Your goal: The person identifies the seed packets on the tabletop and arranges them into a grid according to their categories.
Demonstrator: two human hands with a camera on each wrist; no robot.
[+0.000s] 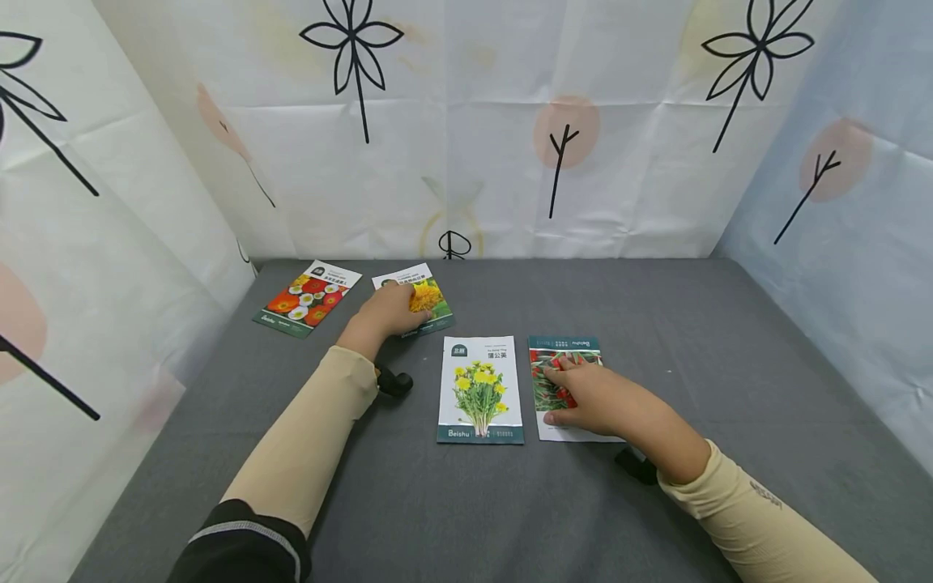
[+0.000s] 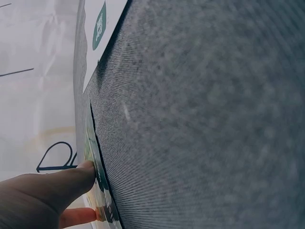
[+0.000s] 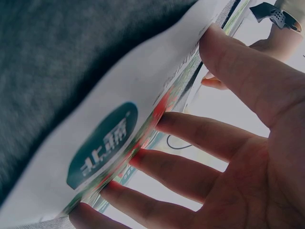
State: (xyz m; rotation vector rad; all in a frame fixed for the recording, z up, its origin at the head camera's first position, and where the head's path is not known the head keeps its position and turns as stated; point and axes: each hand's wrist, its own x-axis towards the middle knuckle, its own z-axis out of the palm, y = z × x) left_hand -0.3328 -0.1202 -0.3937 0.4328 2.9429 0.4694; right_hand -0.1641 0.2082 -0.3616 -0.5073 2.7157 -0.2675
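Left hand (image 1: 391,311), ungripping, rests on the golden-flower packet (image 1: 439,308); right hand (image 1: 603,397), fingers outstretched, on the red-green packet (image 1: 545,392); 1 white packet (image 1: 480,390) between.

Packets (image 1: 481,390): I record thin, smooth, printed sheet, paper or plastic film; I cannot tell which. In the right wrist view the white panel looks satin rather than mirror-bright. Table cover (image 1: 452,510): matt grey cloth, its ribbed weave plain to me at close range. Backdrop (image 1: 466,178): thin, smooth sheeting, creased, with a faint sheen. My beige sleeves (image 1: 299,437): smooth, matt cloth. My black upper sleeve (image 1: 244,546): matt cloth, pale seam. My wrist mount (image 1: 394,382): apparently hard black plastic.
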